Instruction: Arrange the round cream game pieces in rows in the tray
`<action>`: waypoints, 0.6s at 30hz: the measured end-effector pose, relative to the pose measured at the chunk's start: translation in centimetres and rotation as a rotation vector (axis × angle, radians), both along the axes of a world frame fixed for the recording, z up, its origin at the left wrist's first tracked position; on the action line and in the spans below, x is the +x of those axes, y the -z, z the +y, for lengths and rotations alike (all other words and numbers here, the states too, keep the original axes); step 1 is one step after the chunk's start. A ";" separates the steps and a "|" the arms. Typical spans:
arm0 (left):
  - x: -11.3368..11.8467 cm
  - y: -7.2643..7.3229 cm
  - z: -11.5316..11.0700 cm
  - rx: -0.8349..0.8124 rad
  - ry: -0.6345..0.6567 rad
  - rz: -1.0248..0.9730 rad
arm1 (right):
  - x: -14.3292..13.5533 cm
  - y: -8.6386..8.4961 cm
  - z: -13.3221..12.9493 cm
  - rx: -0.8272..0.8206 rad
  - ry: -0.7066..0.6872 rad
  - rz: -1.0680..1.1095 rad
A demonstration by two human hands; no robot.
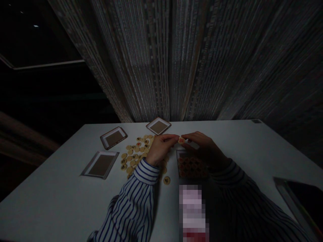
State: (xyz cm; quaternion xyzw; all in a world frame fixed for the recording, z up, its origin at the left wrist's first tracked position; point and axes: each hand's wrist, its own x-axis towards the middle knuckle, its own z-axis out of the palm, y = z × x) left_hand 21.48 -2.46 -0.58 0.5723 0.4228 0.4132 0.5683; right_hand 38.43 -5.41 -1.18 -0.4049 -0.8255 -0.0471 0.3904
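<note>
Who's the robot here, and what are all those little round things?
There's no robot, just a person's left hand and right hand in striped sleeves. The one picture comes from a camera on their head, looking forward and down.

On the white table lie scattered round pieces, some with black or red marks. More sit in a box beneath the right hand. Three other boxes lie around. Between both hands' fingertips is one red-marked piece. The blocky patch hides whatever is there.
</note>
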 end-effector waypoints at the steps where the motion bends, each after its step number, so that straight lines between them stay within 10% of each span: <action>1: 0.0 0.0 0.0 0.007 -0.002 0.005 | 0.0 -0.1 0.0 -0.001 0.003 -0.007; 10: -0.2 0.4 -0.6 0.095 -0.026 0.024 | 0.1 0.3 -0.1 -0.038 0.021 -0.029; 18: -1.1 4.0 -2.0 0.160 -0.131 0.143 | 0.7 0.4 -0.5 -0.189 0.075 -0.079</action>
